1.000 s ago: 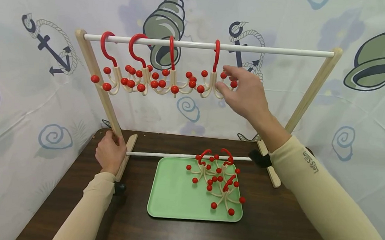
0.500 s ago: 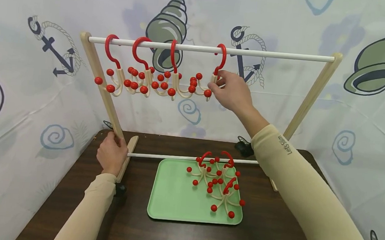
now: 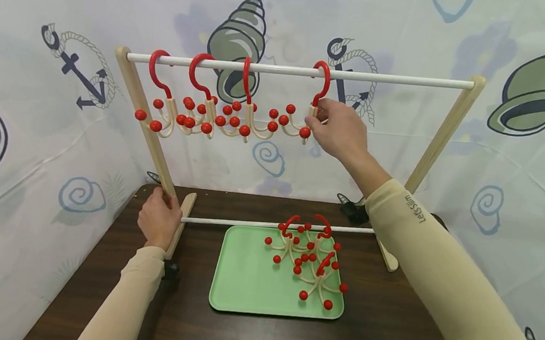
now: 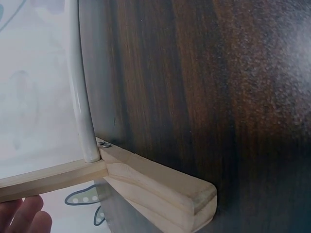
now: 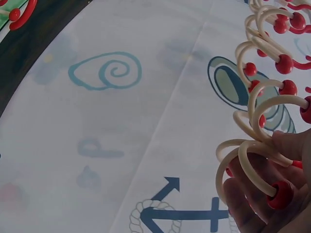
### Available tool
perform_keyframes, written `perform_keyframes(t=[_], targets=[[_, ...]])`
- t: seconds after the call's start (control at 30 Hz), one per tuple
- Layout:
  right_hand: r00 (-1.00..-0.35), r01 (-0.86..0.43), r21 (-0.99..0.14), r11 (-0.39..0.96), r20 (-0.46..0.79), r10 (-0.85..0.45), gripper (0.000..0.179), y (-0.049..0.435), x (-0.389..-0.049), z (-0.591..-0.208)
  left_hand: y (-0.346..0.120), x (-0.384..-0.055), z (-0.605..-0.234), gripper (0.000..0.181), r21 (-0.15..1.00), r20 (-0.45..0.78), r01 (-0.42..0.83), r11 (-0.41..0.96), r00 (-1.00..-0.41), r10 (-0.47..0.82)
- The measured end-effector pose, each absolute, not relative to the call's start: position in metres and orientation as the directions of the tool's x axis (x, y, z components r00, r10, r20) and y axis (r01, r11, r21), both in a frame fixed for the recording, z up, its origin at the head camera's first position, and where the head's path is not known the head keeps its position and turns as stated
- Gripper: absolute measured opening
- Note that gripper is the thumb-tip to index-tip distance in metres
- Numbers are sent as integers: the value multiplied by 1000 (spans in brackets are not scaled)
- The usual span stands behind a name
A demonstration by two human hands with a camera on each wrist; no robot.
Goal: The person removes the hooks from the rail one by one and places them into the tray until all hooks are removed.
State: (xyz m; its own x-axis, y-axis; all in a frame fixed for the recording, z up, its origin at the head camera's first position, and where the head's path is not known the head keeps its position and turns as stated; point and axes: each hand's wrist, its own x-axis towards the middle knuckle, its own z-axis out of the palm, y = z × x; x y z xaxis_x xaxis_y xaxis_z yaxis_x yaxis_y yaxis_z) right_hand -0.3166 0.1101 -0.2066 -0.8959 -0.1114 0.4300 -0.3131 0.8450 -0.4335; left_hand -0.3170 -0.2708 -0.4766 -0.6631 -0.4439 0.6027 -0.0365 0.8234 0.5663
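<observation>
The red-hooked hanger (image 3: 326, 82) hangs from the rail (image 3: 395, 79), well in from its right end; the right hand (image 3: 342, 128) pinches its stem (image 3: 313, 111), likely to curb swinging. The left hand (image 3: 159, 219) grips the left post (image 3: 156, 155) low down, presumably steadying the rail.

Right hand (image 5: 265, 194): cut off by the right wrist view's right edge.
Held hanger (image 3: 325, 86): partly hidden behind that hand, head view.
Left hand (image 4: 28, 216): cut off at left wrist view's lower-left corner.
Left post (image 3: 145, 128): lower end covered, head view.
</observation>
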Motion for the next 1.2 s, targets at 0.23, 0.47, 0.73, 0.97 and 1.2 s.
perform_keyframes(t=[0.23,0.47,0.73,0.97,1.2], targets=[[-872,-322,-441,838,483,-81,43,119,-304,-196,-272,-319,-479,19,558,610,-24,829,-665,-430],[-845,-374,-473,798,528,-83,41,128,-287,-187,-273,-319,-478,19,552,630,-6,834,-652,-422],[-839,-426,-537,728,536,-95,38,128,-251,-200,-273,-317,-479,20,567,607,-19,823,-666,-434],[-872,-421,-590,690,473,-127,29,120,-205,-253,-272,-316,-479,19,571,620,-2,821,-654,-433],[-892,-421,-546,724,393,-222,12,99,-169,-333,-272,-319,-481,19,564,630,2,826,-647,-429]])
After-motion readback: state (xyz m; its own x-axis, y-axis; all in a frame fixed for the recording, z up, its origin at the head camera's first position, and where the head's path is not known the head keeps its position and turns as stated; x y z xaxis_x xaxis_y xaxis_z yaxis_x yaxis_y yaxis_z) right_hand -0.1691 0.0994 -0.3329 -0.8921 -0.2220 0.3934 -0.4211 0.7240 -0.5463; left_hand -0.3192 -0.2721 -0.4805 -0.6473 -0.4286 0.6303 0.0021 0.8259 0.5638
